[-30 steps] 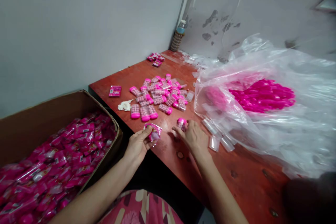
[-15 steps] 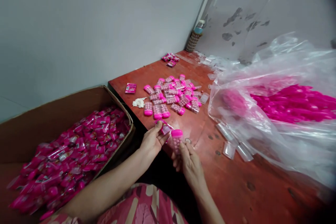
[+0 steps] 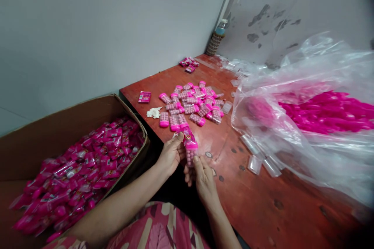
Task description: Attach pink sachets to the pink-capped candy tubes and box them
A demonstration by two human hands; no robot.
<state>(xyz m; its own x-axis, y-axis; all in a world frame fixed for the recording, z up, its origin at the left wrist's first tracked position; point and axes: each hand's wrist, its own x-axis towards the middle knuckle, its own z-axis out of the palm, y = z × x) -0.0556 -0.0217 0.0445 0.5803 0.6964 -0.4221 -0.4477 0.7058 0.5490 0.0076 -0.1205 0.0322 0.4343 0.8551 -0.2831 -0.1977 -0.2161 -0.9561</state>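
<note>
Now, left hand (image 3: 170,156): clamped by thumb and fingertips on the pink wrapper (image 3: 189,135); could tear thin film if squeezed too hard.
Right hand (image 3: 204,181): clamped on the near end of the bead-filled bottle (image 3: 191,156); could slip from a shallow grip.
Wrapper and cap (image 3: 192,145): lined up, cannot tell whether one inside the other; likely to snag if tilted.
Dark gap (image 3: 175,191): just below, left of the counter (image 3: 260,198); could swallow a dropped bottle.
Bottle pile (image 3: 191,109): just beyond; easily knocked by overreaching.
Cardboard box (image 3: 58,129): left, heaped with pink packs (image 3: 84,171); could hide a faulty one.
</note>
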